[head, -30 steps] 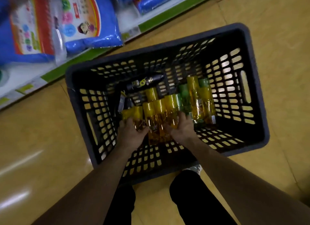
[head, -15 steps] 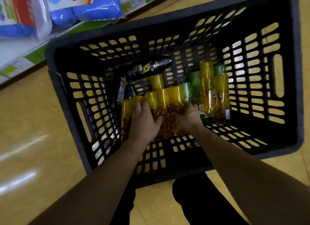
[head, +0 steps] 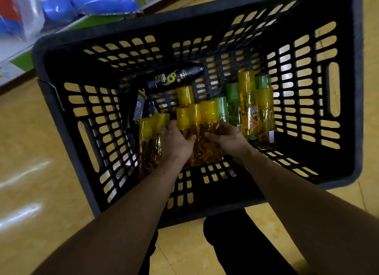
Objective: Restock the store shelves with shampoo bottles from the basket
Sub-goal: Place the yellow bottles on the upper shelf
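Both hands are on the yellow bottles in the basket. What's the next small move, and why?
Probably lift the bunch straight up: the left hand and right hand curl round the middle yellow bottles from either side, and these lie low in the basket, below its rim.

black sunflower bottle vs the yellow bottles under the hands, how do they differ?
Colour: black bottle is opaque, sunflower label; yellow bottles are see-through with yellow caps.
Pose: black bottle lies slanted near the far wall; yellow bottles lie side by side, caps pointing away.
Contact: black bottle is untouched; left hand and right hand grip yellow bottles.
Both lie in the basket.
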